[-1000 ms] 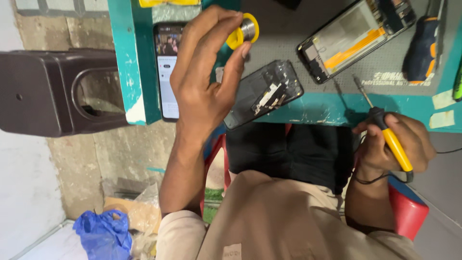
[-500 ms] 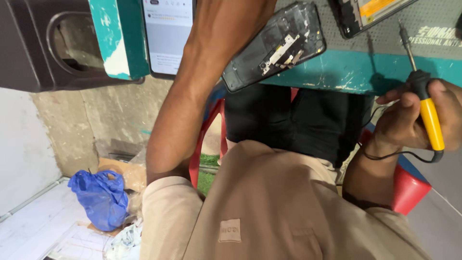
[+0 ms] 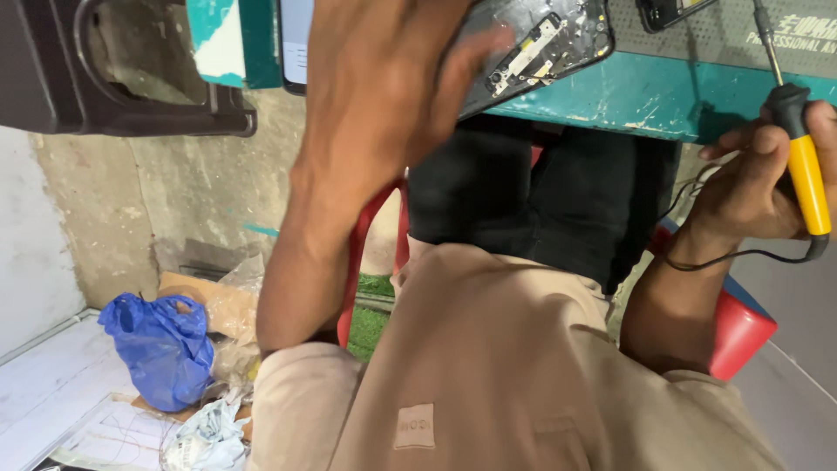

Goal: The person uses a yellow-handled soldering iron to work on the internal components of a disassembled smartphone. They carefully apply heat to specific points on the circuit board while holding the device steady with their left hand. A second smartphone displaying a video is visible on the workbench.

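Note:
My left hand is raised at the teal table's front edge, blurred, its fingertips over the near end of an opened black phone shell that lies on the table. Whether that hand holds anything is hidden. My right hand sits just below the table edge at the right, closed around a soldering iron with a yellow handle, black collar and thin metal tip pointing up over the grey mat. Its black cord loops under my wrist.
A phone with a lit screen lies left of my left hand. A dark hollow box stands at the far left. On the floor are a blue plastic bag, paper scraps and cardboard. A red seat shows beneath me.
The view has tilted down toward my lap. My left hand, which held a small yellow ring up a second ago, has come closer to the table edge; the ring is out of sight. The right hand keeps the iron.

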